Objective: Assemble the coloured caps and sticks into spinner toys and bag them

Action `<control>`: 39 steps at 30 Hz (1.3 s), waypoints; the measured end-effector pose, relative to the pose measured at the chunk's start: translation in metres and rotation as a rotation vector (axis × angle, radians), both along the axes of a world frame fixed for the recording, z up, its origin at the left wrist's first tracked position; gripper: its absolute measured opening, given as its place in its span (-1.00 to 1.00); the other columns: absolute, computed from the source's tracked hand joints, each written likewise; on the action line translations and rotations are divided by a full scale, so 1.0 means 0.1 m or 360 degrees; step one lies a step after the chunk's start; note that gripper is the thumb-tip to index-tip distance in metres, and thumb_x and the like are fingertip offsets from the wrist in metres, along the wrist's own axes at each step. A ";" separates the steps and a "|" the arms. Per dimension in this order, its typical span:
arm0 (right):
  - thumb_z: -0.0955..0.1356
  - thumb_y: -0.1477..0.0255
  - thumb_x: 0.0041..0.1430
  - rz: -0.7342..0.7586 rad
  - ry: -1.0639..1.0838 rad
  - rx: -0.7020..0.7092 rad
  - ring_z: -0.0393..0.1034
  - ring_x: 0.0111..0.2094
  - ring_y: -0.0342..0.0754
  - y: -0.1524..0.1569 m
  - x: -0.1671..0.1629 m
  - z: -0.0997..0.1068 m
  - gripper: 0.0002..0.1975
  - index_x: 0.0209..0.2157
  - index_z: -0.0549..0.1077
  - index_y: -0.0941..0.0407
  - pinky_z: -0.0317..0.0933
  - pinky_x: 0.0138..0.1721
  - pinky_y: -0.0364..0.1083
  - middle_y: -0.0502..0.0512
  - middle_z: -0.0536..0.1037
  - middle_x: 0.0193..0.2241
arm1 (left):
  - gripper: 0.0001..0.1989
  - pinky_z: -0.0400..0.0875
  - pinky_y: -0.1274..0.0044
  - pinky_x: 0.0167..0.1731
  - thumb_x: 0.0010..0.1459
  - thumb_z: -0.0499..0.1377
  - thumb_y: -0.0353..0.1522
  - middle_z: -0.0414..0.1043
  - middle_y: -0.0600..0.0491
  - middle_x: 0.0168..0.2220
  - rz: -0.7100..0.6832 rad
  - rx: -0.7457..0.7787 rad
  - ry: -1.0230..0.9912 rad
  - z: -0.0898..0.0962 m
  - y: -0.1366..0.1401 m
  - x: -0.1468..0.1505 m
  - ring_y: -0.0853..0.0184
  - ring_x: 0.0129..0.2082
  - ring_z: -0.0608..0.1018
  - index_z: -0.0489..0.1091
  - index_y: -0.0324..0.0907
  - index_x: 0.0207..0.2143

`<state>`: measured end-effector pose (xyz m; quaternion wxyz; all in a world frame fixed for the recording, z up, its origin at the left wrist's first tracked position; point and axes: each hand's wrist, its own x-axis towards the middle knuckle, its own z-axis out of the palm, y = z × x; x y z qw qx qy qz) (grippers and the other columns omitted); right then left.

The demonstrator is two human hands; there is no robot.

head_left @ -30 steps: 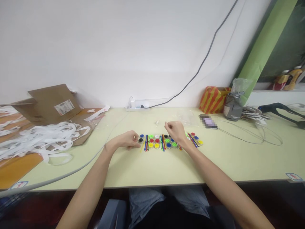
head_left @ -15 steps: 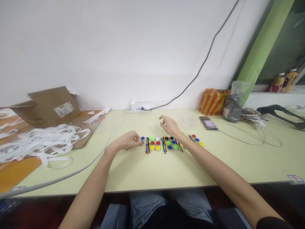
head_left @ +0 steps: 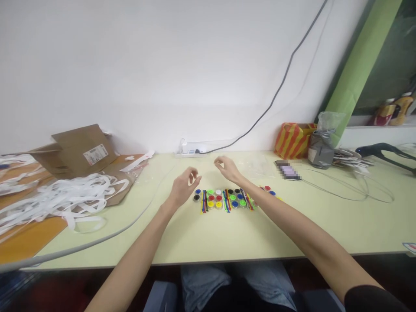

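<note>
Box label [head_left: 95, 154]: lol, unreadable
Sticks [head_left: 226, 201]: lengthwise roughly 12-to-6
Left hand [head_left: 183, 187]: fingers curved apart
Right hand [head_left: 228, 168]: curled, pinching? can't tell

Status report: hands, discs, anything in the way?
Left hand near discs, half open, nothing visible in it. Right hand beyond discs, hold unclear. Discs grouped, strips between. Right forearm partly blocks view.

L hand [head_left: 182, 187]: fingers curled, palm inward, clear gap betw. thumb & fingertips. R hand [head_left: 228, 169]: a bit farther fwd, fingers curled, tips pointing L, grip unclear. L forearm [head_left: 143, 255] & R forearm [head_left: 302, 229] bare, angled inward; hands apart, near e/o.
</note>
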<state>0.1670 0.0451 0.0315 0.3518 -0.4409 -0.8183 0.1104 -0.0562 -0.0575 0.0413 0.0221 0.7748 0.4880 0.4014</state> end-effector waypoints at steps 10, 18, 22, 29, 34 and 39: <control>0.48 0.17 0.09 0.0868 0.1615 -0.0995 0.51 -0.35 -0.06 -0.87 0.25 0.09 -0.61 -0.21 0.31 0.05 0.33 -0.22 -0.04 0.01 0.55 -0.33 | -0.78 0.39 0.47 -0.16 0.35 0.11 -0.31 0.40 0.01 -0.07 -0.0514 0.0137 0.0029 0.16 0.02 0.61 0.33 -0.18 0.48 0.38 -0.07 0.02; 0.35 0.04 0.23 0.0652 0.1431 -0.0719 0.46 -0.48 -0.10 -1.02 0.23 -0.02 -0.63 -0.26 0.26 0.05 0.29 -0.36 -0.11 -0.05 0.50 -0.52 | -0.86 0.30 0.49 -0.29 0.36 0.08 -0.36 0.33 0.08 -0.33 -0.0491 0.0133 -0.0153 -0.03 -0.02 0.73 0.36 -0.31 0.40 0.29 -0.16 -0.32; 0.33 0.03 0.24 0.0640 0.1343 -0.0684 0.46 -0.46 -0.10 -1.05 0.17 -0.06 -0.62 -0.28 0.26 0.05 0.31 -0.34 -0.10 -0.04 0.51 -0.49 | -0.86 0.32 0.48 -0.26 0.34 0.07 -0.41 0.34 0.06 -0.28 -0.0532 0.0191 -0.0128 -0.04 -0.04 0.70 0.37 -0.29 0.41 0.27 -0.15 -0.34; 0.41 0.25 0.18 0.0687 0.1316 -0.0563 0.44 -0.42 -0.09 -0.99 0.18 -0.18 -0.67 -0.16 0.22 0.04 0.29 -0.30 -0.10 -0.08 0.51 -0.49 | -0.96 0.41 0.42 -0.09 0.31 0.10 -0.39 0.35 -0.05 -0.02 -0.0557 0.0200 -0.0164 -0.13 -0.02 0.68 0.30 -0.06 0.47 0.28 -0.13 -0.18; 0.37 0.33 0.15 0.0587 0.1204 -0.0498 0.48 -0.39 -0.07 -1.06 0.16 -0.13 -0.66 -0.06 0.26 0.05 0.31 -0.27 -0.08 -0.03 0.55 -0.44 | -0.74 0.41 0.43 -0.12 0.31 0.11 -0.35 0.39 0.01 -0.11 -0.0564 0.0118 -0.0227 -0.20 -0.01 0.69 0.35 -0.18 0.49 0.19 -0.10 0.02; 0.36 0.31 0.17 0.0607 0.1244 -0.0485 0.47 -0.39 -0.07 -1.10 0.13 -0.06 -0.73 -0.13 0.26 0.04 0.31 -0.27 -0.09 -0.06 0.52 -0.46 | -0.77 0.41 0.46 -0.22 0.33 0.11 -0.31 0.40 0.03 -0.17 -0.0503 0.0074 -0.0384 -0.20 0.00 0.69 0.38 -0.30 0.46 0.21 -0.11 0.00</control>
